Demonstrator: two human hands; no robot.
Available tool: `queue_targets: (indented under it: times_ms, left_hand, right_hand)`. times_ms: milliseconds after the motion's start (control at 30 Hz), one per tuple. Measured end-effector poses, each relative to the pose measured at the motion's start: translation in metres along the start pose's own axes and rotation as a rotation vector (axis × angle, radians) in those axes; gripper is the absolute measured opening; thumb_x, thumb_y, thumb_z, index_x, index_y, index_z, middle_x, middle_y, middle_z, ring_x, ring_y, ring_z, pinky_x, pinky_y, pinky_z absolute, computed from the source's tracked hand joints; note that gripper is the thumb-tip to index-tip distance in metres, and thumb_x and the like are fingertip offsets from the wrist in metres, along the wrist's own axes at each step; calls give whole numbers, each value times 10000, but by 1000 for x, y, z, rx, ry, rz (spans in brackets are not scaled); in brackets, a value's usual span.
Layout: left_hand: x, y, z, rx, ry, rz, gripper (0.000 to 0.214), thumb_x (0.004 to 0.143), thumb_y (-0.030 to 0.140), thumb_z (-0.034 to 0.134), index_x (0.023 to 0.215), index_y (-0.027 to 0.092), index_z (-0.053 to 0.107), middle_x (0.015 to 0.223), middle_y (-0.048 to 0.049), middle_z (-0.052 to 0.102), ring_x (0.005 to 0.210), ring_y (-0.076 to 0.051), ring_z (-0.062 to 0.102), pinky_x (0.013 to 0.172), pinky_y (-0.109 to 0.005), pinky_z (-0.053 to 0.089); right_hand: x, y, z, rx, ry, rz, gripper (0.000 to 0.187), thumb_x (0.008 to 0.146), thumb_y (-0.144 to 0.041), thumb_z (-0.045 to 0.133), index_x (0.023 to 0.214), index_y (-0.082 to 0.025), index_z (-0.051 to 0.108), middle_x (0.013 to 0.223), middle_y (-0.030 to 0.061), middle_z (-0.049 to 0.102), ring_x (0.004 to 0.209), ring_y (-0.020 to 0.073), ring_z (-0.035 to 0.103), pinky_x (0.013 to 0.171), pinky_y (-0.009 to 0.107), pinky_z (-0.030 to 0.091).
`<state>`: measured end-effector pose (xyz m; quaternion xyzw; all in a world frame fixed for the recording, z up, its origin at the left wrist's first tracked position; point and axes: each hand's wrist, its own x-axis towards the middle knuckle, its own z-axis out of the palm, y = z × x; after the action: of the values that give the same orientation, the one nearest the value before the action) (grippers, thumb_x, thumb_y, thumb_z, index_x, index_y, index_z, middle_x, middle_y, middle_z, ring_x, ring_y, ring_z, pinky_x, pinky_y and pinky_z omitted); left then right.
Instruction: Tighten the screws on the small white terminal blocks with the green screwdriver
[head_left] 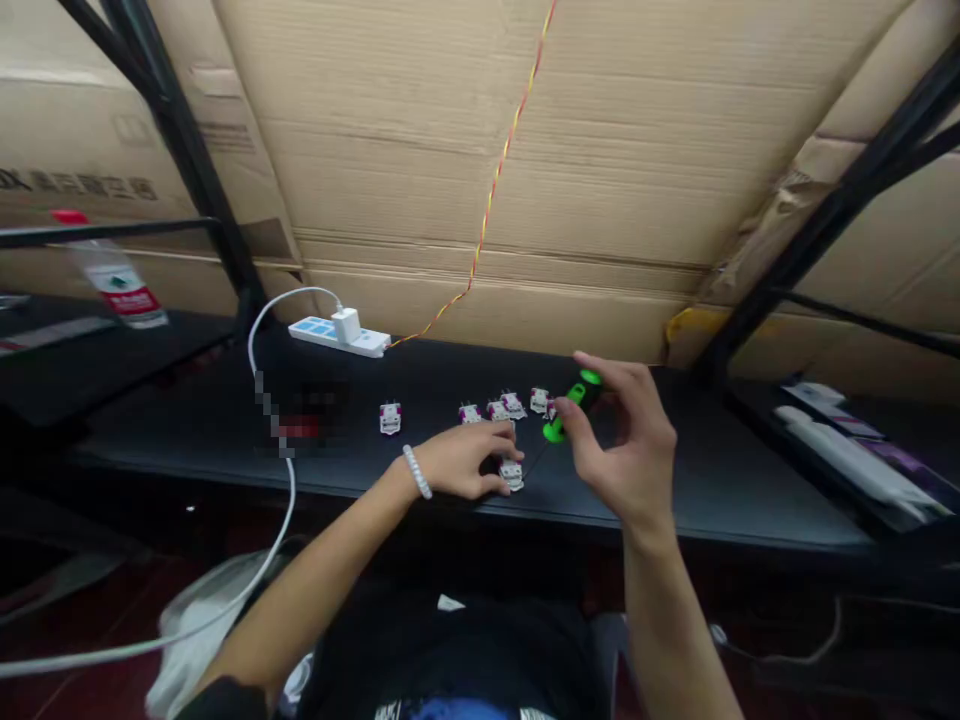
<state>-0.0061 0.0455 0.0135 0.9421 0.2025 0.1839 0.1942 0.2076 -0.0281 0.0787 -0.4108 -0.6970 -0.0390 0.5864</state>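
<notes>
My right hand grips a green and black screwdriver by its handle, fingertips at the upper end. Its thin shaft slants down to the left, reaching the edge of a small white and purple plug-like part. That part lies on the black table, pinched under the fingers of my left hand, which wears a pale coiled band at the wrist. Just beyond my hands lie several similar parts, some partly hidden by my fingers. Another such part sits apart to the left.
A white power strip with a plugged-in charger stands at the back left; its white cable runs over the table's front edge. A water bottle is far left. Black metal posts flank the table, with cardboard behind.
</notes>
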Motion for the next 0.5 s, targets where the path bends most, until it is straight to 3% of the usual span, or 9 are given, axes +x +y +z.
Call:
queue_targets:
  times_ms: [167, 333, 500]
  left_hand:
    - [0, 1, -1, 10, 2, 3, 351, 873, 341, 853, 1150, 151, 753, 1161, -105, 673, 1052, -258, 683, 975, -338, 537]
    - [0, 1, -1, 24, -1, 3, 361, 868, 334, 858, 1161, 152, 751, 1156, -101, 669, 1043, -254, 679, 972, -338, 537]
    - [-1, 0, 0, 15, 10, 12, 364, 864, 314, 857, 1164, 139, 750, 1165, -108, 673, 1045, -252, 682, 966, -332, 540]
  right_hand:
    - [-2, 3, -2, 139, -92, 37, 520, 1026, -265, 547, 1546, -287, 543, 1292, 99, 703, 1140, 273, 703, 978, 470, 594]
    - [-2, 2, 0, 29, -41, 49, 481, 925, -306, 751, 1397, -272, 666, 1131, 72, 705, 955, 239, 698, 884, 428, 614]
    - [-3, 3, 4, 70, -17, 99, 481, 962, -291, 701, 1439, -281, 643, 1151, 75, 735, 956, 237, 734, 900, 435, 636]
